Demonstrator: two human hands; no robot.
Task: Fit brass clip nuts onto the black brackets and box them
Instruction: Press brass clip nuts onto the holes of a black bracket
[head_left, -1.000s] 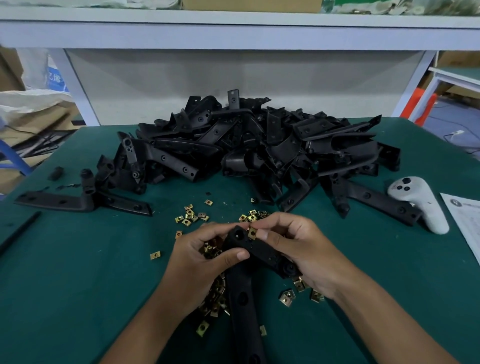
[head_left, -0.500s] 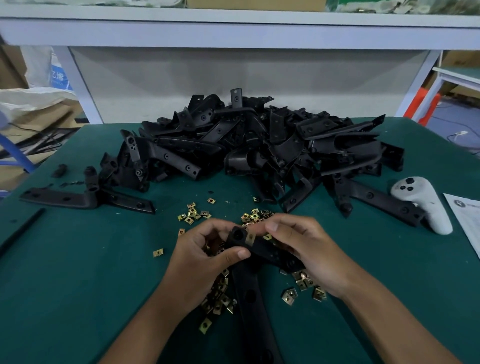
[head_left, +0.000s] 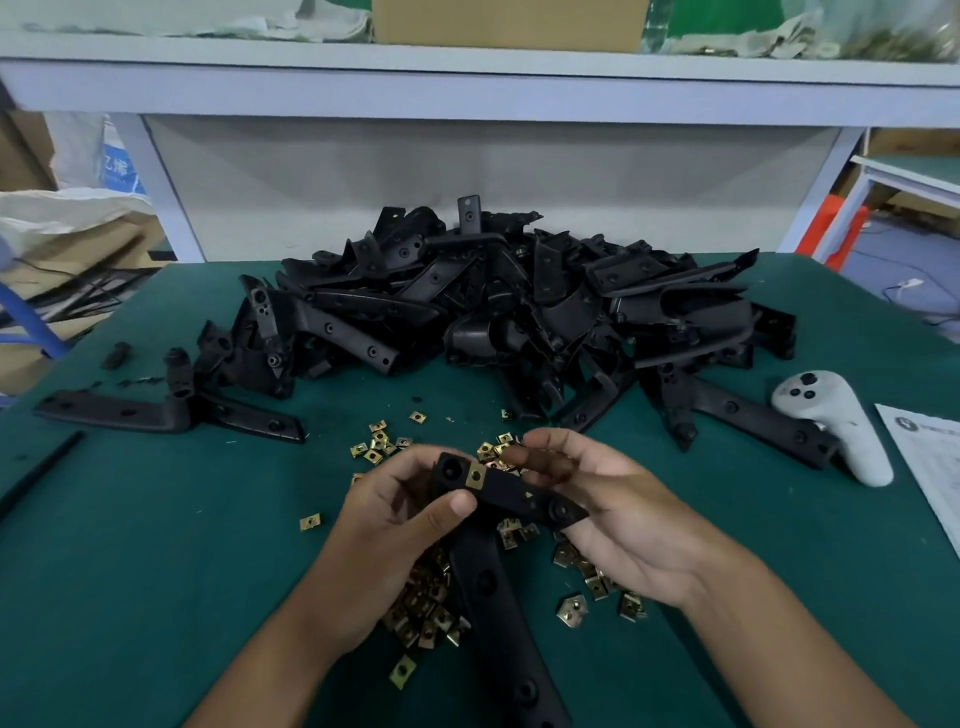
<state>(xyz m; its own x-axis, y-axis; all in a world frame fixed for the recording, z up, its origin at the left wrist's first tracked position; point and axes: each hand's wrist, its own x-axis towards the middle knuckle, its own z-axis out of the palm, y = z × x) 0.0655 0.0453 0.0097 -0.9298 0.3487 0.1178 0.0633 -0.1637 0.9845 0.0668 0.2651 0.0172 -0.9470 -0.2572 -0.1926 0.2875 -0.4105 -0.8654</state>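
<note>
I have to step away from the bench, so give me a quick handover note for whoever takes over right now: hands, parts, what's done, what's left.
Left hand grips the black bracket near its bend, thumb on top.
Right hand supports the bracket's short arm from beneath, fingers relaxed.
One brass clip nut sits on that short arm.
Loose clip nuts lie on the green table under the hands; the bracket pile is behind them.
Left: the pile, then boxing; no packing box is visible on the table.
</note>
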